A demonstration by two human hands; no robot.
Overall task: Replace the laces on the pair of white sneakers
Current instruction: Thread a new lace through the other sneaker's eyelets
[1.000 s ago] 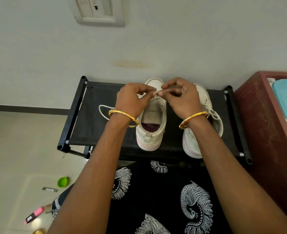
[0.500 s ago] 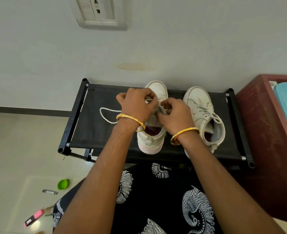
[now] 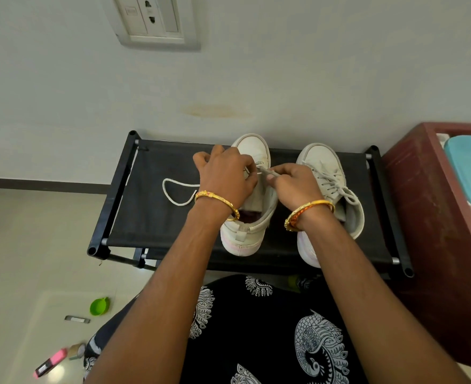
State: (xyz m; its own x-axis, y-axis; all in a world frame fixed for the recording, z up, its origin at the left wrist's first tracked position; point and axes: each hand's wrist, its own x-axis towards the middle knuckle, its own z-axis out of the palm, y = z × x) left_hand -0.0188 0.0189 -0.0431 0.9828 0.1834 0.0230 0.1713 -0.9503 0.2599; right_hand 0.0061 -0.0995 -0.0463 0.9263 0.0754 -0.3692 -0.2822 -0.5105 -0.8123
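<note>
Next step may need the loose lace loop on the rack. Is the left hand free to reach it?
Probably not yet: the left hand is gripping the lace at the left sneaker. The loop lies unobstructed beside its wrist.

Two white sneakers stand side by side, toes pointing away: the left sneaker [image 3: 249, 217] partly laced, its lace [image 3: 177, 189] trailing leftward; the right sneaker [image 3: 325, 173] fully laced.
</note>
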